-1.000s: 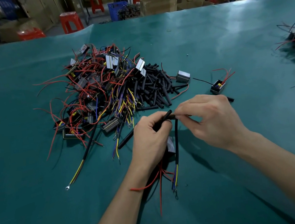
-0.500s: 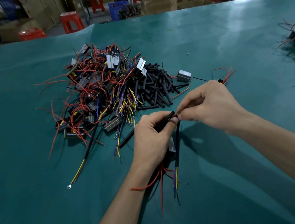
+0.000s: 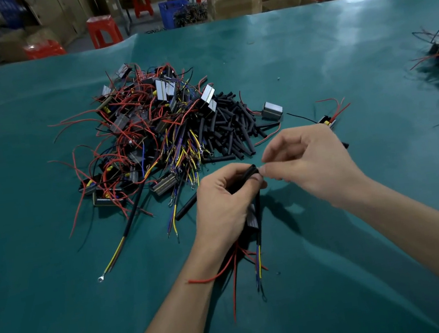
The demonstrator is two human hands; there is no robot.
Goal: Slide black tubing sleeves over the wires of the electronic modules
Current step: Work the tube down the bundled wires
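Left hand (image 3: 224,202): gripping short black rubber tubing sleeve (image 3: 249,175).
Right hand (image 3: 314,164): fingertips pinching at sleeve's mouth; what they are holding is unclear.

A wide bench (image 3: 309,49) covered in teal sheeting fills most of the view, its surface creased and catching pale glare from overhead light toward the far right. Beyond its far edge the floor is grey. Red plastic stools (image 3: 104,31) stand there, one near the left and two farther back, beside a blue crate (image 3: 172,8) holding dark tangled items. Brown cardboard boxes (image 3: 234,2) are stacked across the background, one open-topped box just right of the crate. The room behind is dim and crowded.
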